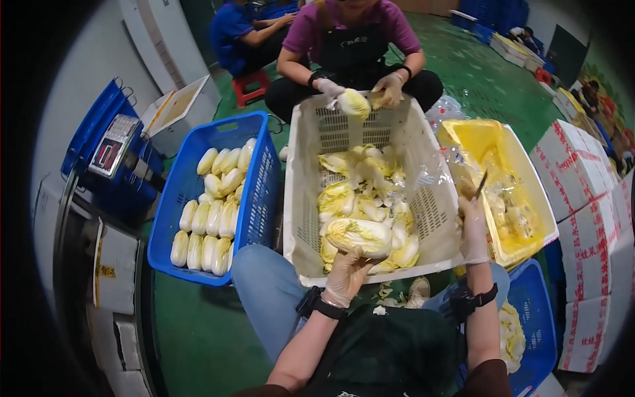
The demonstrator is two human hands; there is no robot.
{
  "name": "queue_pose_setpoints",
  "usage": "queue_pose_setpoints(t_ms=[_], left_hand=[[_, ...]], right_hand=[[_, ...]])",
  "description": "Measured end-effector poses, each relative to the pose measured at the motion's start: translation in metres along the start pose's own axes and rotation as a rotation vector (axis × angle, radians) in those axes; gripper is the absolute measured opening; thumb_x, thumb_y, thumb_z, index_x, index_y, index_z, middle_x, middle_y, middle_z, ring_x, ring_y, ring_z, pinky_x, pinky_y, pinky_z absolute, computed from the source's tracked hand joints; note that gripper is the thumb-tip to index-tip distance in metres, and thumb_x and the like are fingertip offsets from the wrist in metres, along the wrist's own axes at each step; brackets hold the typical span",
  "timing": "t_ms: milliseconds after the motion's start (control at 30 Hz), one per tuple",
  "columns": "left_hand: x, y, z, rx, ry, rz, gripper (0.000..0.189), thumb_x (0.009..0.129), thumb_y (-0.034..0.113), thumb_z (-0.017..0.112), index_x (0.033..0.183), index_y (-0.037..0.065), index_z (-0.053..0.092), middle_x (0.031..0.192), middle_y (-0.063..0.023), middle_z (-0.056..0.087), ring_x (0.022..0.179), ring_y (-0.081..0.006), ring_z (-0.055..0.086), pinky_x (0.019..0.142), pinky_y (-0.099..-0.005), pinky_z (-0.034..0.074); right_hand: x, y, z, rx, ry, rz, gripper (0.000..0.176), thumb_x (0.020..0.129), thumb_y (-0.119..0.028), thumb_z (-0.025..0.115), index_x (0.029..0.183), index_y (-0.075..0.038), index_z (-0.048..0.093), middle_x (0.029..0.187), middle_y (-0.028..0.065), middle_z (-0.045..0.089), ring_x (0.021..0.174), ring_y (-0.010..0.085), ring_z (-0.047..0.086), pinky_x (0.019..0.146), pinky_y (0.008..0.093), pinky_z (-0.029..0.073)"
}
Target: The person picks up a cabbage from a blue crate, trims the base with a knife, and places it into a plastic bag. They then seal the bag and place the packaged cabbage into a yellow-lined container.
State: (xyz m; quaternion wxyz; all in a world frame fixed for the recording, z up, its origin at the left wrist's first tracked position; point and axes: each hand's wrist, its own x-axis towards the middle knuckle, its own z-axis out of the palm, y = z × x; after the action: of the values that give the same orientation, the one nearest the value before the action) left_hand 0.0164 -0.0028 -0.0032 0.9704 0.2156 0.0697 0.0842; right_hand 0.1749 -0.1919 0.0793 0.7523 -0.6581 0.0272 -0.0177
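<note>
Your left hand (349, 274), loosely curled, holds a cabbage (359, 237) over the white crate (304, 159); your right hand (472, 225) grips a knife (482, 182). You appear to be trimming; the next cut calls for steady support.

The white crate (305, 192) is matt, perforated plastic. At its near edge, the held cabbage (360, 238) has smooth ribs and crinkled leaves. Beyond the crate's right edge, the yellow liner (471, 135) is glossy plastic film.
</note>
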Motion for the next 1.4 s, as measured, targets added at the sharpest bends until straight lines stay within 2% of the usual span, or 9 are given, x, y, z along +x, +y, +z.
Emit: queue_pose_setpoints(t_ms=[100, 167, 333, 433, 600, 733, 833, 933, 1400], left_hand=[[0.002, 0.000, -0.010, -0.051, 0.029, 0.025, 0.065, 0.086, 0.020, 0.070, 0.139, 0.005, 0.035, 0.136, -0.0138, 0.047, 0.127, -0.0309, 0.046, 0.104, -0.0529, 0.043], [0.003, 0.000, -0.010, -0.041, 0.058, 0.048, 0.068, 0.084, 0.022, 0.073, 0.138, 0.004, 0.035, 0.132, -0.0127, 0.050, 0.123, -0.0292, 0.050, 0.101, -0.0499, 0.046], [0.000, 0.006, 0.000, 0.116, 0.068, 0.077, 0.068, 0.081, 0.017, 0.076, 0.136, 0.003, 0.037, 0.127, -0.0102, 0.053, 0.119, -0.0252, 0.053, 0.100, -0.0419, 0.047], [-0.003, 0.003, 0.000, 0.385, 0.072, 0.096, 0.069, 0.076, 0.002, 0.073, 0.135, 0.002, 0.037, 0.126, -0.0089, 0.053, 0.117, -0.0210, 0.053, 0.100, -0.0318, 0.043], [-0.002, -0.001, 0.002, 0.547, 0.072, 0.152, 0.075, 0.074, -0.006, 0.072, 0.137, 0.001, 0.032, 0.125, -0.0096, 0.051, 0.116, -0.0189, 0.051, 0.099, -0.0322, 0.044], [-0.001, -0.005, -0.007, 0.600, 0.071, 0.149, 0.073, 0.073, -0.003, 0.075, 0.135, 0.003, 0.036, 0.125, -0.0085, 0.050, 0.116, -0.0182, 0.051, 0.100, -0.0315, 0.042], [0.001, -0.008, -0.011, 0.630, 0.075, 0.137, 0.070, 0.074, 0.001, 0.075, 0.133, 0.004, 0.038, 0.122, -0.0076, 0.052, 0.114, -0.0176, 0.052, 0.098, -0.0311, 0.043], [-0.001, -0.008, -0.012, 0.670, 0.104, 0.147, 0.065, 0.075, 0.005, 0.076, 0.130, 0.004, 0.042, 0.119, -0.0071, 0.054, 0.111, -0.0166, 0.053, 0.096, -0.0306, 0.044], [0.000, -0.014, -0.013, 0.660, 0.145, 0.173, 0.057, 0.072, 0.002, 0.076, 0.121, 0.005, 0.047, 0.108, -0.0058, 0.059, 0.099, -0.0137, 0.057, 0.088, -0.0275, 0.046]], right_hand=[[-0.011, 0.039, 0.008, -0.213, -0.322, -0.149, 0.035, 0.091, -0.006, 0.047, 0.125, -0.005, 0.056, 0.082, -0.0020, 0.050, 0.065, 0.0015, 0.044, 0.052, 0.0169, 0.034], [-0.033, 0.037, 0.027, -0.351, -0.526, -0.260, 0.031, 0.093, -0.009, 0.052, 0.123, -0.004, 0.057, 0.105, 0.0068, 0.064, 0.091, 0.0169, 0.060, 0.082, 0.0280, 0.047], [-0.051, 0.024, 0.045, -0.496, -0.592, -0.378, 0.031, 0.087, -0.013, 0.064, 0.116, -0.006, 0.063, 0.101, 0.0120, 0.064, 0.093, 0.0212, 0.063, 0.082, 0.0301, 0.048], [-0.058, 0.013, 0.050, -0.556, -0.632, -0.481, 0.038, 0.081, -0.018, 0.071, 0.116, -0.007, 0.064, 0.100, 0.0113, 0.064, 0.092, 0.0227, 0.063, 0.081, 0.0312, 0.049], [-0.060, 0.015, 0.053, -0.571, -0.708, -0.557, 0.042, 0.072, -0.012, 0.072, 0.113, -0.009, 0.065, 0.095, 0.0110, 0.063, 0.088, 0.0265, 0.063, 0.078, 0.0324, 0.050], [-0.052, 0.027, 0.049, -0.539, -0.723, -0.465, 0.032, 0.070, -0.007, 0.068, 0.102, -0.006, 0.064, 0.094, 0.0118, 0.063, 0.089, 0.0290, 0.063, 0.077, 0.0341, 0.051], [-0.054, 0.029, 0.051, -0.631, -0.669, -0.646, 0.028, 0.069, -0.007, 0.067, 0.096, -0.007, 0.062, 0.094, 0.0117, 0.064, 0.088, 0.0298, 0.063, 0.076, 0.0353, 0.051], [-0.056, 0.023, 0.051, -0.607, -0.680, -0.624, 0.030, 0.067, -0.007, 0.067, 0.096, -0.007, 0.062, 0.093, 0.0112, 0.064, 0.087, 0.0295, 0.063, 0.075, 0.0361, 0.052], [-0.055, 0.039, 0.052, -0.800, -0.619, -0.714, 0.025, 0.071, -0.017, 0.067, 0.094, -0.011, 0.058, 0.087, 0.0094, 0.059, 0.074, 0.0292, 0.061, 0.064, 0.0392, 0.049]])
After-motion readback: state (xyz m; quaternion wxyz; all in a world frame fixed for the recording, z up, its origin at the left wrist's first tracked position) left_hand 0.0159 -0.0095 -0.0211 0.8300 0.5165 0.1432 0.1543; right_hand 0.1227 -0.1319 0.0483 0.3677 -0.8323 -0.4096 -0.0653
